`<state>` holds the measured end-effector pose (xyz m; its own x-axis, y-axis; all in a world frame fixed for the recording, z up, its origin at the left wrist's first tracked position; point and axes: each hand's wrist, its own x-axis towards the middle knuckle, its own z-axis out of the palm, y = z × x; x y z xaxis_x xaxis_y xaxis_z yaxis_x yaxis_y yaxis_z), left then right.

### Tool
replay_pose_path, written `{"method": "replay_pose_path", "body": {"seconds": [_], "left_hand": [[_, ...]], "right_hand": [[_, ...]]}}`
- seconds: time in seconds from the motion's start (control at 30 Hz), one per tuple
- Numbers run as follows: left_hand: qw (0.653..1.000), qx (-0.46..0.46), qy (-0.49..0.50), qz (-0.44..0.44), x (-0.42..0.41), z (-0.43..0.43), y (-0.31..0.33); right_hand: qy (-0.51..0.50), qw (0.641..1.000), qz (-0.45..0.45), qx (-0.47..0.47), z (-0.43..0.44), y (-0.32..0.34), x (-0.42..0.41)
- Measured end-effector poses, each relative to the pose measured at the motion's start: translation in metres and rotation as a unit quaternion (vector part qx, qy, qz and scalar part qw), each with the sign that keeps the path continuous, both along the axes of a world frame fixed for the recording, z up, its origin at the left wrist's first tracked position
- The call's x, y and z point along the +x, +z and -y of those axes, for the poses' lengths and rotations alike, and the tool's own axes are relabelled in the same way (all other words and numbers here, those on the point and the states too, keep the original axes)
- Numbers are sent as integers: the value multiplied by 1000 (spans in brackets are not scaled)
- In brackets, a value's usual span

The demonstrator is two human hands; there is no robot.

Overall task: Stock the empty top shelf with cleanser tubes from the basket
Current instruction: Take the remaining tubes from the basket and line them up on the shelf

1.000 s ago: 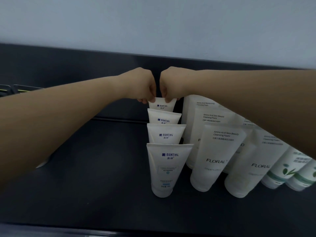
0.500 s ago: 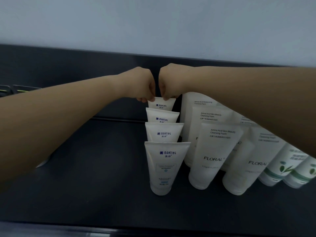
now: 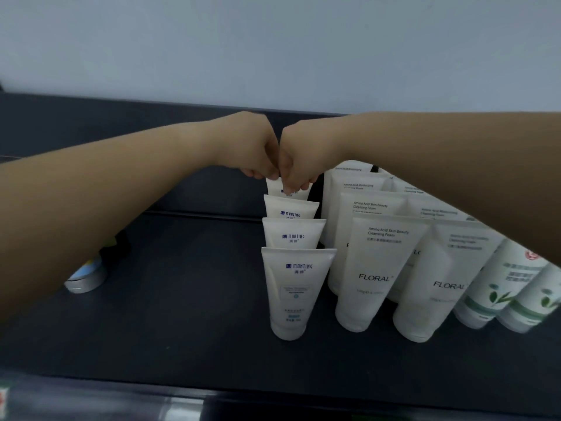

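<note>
We saw a white plastic cleanser tube with blue MANTING lettering [image 3: 288, 189] standing cap-down at the back of a file of four like tubes, just above centre of the frame, on the dark matte shelf [image 3: 188, 314]. Only its flat crimped top and upper body showed; the next tube in the file [image 3: 290, 208] hid the rest.

Both bare forearms reached in from the frame's left and right edges and met at centre, knuckles nearly touching. Our left hand [image 3: 252, 150] and right hand [image 3: 299, 156] were curled downward, fingers drawn together and pinched on the back tube's upper edge, left at its left corner, right across its middle and right corner.

To the right stood taller white FLORAL tubes [image 3: 375, 268] in rows, and green-leaf tubes [image 3: 498, 287] at the frame's right edge. A small round tin [image 3: 86, 279] lay partly under our left forearm.
</note>
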<state>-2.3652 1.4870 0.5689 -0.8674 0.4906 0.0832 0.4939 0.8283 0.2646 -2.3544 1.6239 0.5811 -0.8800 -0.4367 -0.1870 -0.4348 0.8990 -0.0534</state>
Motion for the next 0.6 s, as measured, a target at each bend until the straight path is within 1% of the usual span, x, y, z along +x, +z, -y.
{"method": "replay_pose_path", "body": {"seconds": [0.17, 0.23, 0.4, 0.6], "left_hand": [[997, 14, 1, 80, 6, 4, -12], [995, 20, -3, 98, 7, 4, -17], [996, 23, 0, 82, 9, 2, -27], [998, 27, 6, 59, 10, 2, -30]], "right_hand": [[-1, 1000, 20, 16, -1, -4, 7], [-4, 999, 18, 27, -3, -5, 8], [-5, 998, 6, 56, -5, -11, 11], [-14, 998, -9, 64, -6, -13, 12]]}}
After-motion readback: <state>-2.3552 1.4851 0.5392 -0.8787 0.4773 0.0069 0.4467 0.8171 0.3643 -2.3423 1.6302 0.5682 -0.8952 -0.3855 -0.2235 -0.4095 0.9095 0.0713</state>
